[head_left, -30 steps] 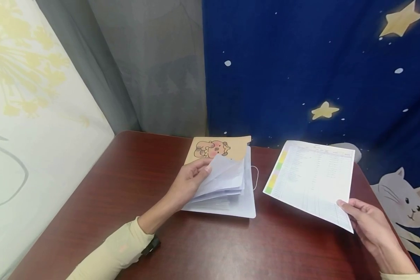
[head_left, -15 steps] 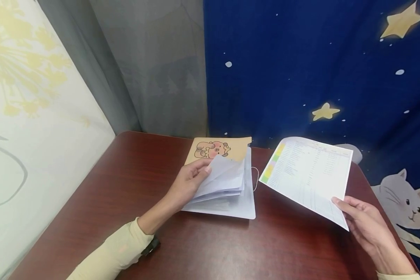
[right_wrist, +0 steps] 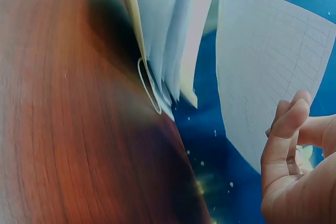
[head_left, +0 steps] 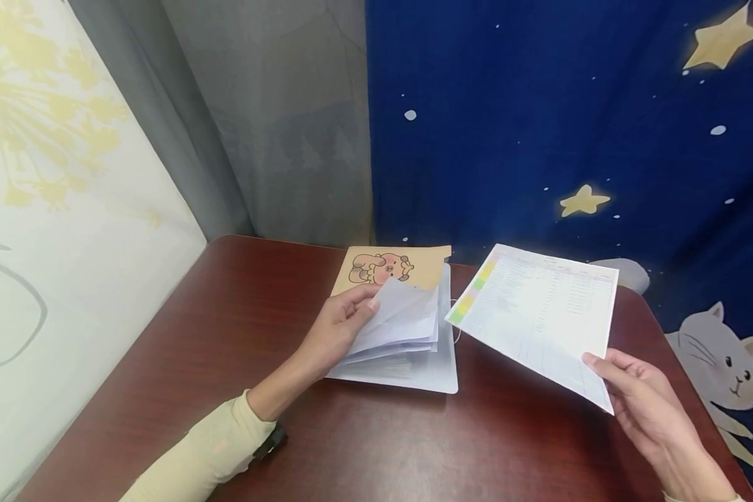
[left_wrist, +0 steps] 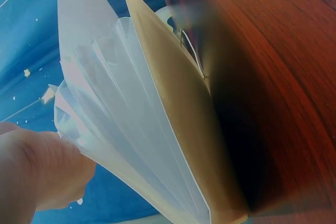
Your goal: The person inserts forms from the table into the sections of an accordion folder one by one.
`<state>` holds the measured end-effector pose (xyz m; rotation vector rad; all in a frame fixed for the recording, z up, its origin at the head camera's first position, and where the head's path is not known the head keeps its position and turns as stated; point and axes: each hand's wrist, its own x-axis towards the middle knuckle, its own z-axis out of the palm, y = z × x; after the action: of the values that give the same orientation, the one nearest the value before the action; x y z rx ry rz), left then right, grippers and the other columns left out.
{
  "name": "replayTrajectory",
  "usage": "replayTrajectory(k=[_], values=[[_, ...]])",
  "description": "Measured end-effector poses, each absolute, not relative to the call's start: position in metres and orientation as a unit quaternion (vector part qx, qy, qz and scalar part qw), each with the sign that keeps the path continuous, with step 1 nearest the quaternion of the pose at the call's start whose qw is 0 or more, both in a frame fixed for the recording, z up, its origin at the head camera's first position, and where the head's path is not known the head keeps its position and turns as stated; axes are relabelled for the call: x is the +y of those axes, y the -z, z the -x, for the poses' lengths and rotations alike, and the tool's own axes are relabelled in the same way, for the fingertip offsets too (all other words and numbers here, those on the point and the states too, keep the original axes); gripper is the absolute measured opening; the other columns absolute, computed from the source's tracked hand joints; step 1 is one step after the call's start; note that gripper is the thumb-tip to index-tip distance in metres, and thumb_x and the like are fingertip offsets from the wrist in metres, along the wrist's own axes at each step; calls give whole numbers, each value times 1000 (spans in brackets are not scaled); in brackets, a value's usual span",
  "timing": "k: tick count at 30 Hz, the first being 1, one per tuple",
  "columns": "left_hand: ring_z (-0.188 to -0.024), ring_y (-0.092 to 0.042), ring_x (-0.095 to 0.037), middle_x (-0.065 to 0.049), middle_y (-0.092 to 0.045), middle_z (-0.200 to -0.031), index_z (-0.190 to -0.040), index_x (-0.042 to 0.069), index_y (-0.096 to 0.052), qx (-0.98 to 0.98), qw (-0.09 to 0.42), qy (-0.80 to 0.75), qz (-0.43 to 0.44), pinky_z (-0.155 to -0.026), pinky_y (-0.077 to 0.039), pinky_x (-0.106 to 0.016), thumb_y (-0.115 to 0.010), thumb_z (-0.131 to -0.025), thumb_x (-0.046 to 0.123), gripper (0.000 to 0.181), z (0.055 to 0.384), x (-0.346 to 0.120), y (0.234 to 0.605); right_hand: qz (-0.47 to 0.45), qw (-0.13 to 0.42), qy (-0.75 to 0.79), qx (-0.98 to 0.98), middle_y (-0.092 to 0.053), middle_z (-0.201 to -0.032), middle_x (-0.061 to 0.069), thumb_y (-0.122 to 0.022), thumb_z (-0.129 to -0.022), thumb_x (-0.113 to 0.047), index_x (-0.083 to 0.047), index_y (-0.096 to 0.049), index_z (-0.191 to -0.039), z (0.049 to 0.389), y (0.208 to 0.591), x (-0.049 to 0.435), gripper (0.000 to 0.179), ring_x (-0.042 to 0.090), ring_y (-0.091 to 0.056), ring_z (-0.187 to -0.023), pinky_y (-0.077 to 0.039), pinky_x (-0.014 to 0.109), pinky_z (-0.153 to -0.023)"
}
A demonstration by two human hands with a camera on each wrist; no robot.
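On the table lies a display book [head_left: 392,265] with a tan cartoon-animal cover, its clear sleeves [left_wrist: 121,93] fanned upward. My left hand [head_left: 341,324] pinches the corner of the upper sleeves between thumb and fingers, lifting them over the white lower part. To the right, my right hand [head_left: 652,401] holds a printed sheet [head_left: 539,314] by its lower right corner, thumb on top. Coloured blocks run down the sheet's left edge, which overlaps the book's right side in the head view. In the right wrist view the sheet [right_wrist: 268,51] appears raised off the table, apart from the sleeves.
A thin white elastic loop [right_wrist: 149,87] sticks out from the book's edge. The dark red wooden table [head_left: 226,321] meets a white wall [head_left: 88,230] on the left. Grey and blue curtains [head_left: 477,139] hang behind it.
My right hand has moved left with the sheet, bringing it from clear of the book to over its right edge. My left hand has stayed at the sleeves.
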<state>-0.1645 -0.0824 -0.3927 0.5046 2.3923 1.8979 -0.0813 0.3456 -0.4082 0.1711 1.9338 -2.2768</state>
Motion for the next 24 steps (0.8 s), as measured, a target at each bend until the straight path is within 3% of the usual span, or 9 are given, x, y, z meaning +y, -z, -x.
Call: replayTrajectory(k=[8,12,15,24], values=[[-106,-60,-11,12,-63,-127,-123,26,-63,770,27,-613,-174,-87,-50,-22,-53,-99,25,26,167,-83,393,-56,87,753,650,-75,-103,-3,-52,-99,-10,-12,-67,-107,81,405,330,18,6,-70,-91,-58,27,-71],[-101,-64,-17,5,-67,-121,-124,24,-63,759,34,-626,-174,-87,-52,-26,-53,-99,25,27,166,-83,394,-62,93,749,653,-75,-101,-4,-51,-99,-12,-16,-67,-109,82,402,329,18,6,-70,-83,-54,23,-58],[-97,-66,-21,1,-69,-119,-125,23,-62,753,37,-633,-174,-85,-53,-28,-53,-99,25,27,166,-83,393,-71,97,749,651,-76,-98,-5,-51,-100,-13,-18,-68,-107,82,399,331,19,5,-68,-75,-44,23,-47],[-95,-67,-23,0,-69,-119,-125,23,-62,752,42,-636,-168,-82,-54,-30,-53,-99,25,27,165,-82,392,-69,110,770,624,-76,-98,-5,-49,-100,-11,-19,-69,-108,85,393,333,23,4,-67,-75,-42,20,-46]])
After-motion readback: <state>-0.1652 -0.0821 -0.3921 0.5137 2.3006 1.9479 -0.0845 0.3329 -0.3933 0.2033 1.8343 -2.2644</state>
